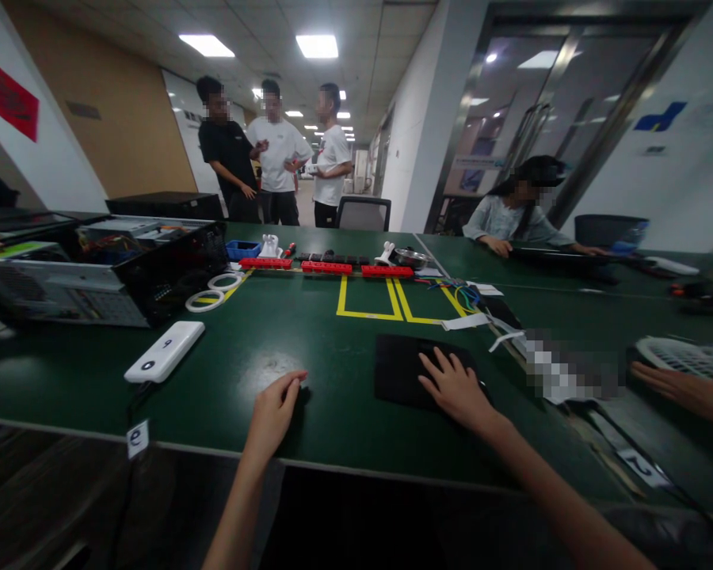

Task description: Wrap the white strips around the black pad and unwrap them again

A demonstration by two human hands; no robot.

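My right hand (459, 392) lies with its fingers spread on a flat black rectangular piece (399, 370), which looks like a mat or a thin pouch; I cannot tell which. My left hand (275, 413) rests on the green table (314, 348) near its front edge, to the left of the black piece. Its thumb and fingers are drawn together, and nothing shows between them. Beyond my hands, yellow tape (371, 315) marks out rectangles on the table top. A white power bank (166, 352) with a cable lies to the left.
An opened computer case (154, 273) stands at left, beside white tape rolls (205, 301). Red strips (326, 268), a blue tray (242, 250) and coloured wires (463, 294) lie farther back. Another person's hand (683, 388) is at right; several people are beyond the table.
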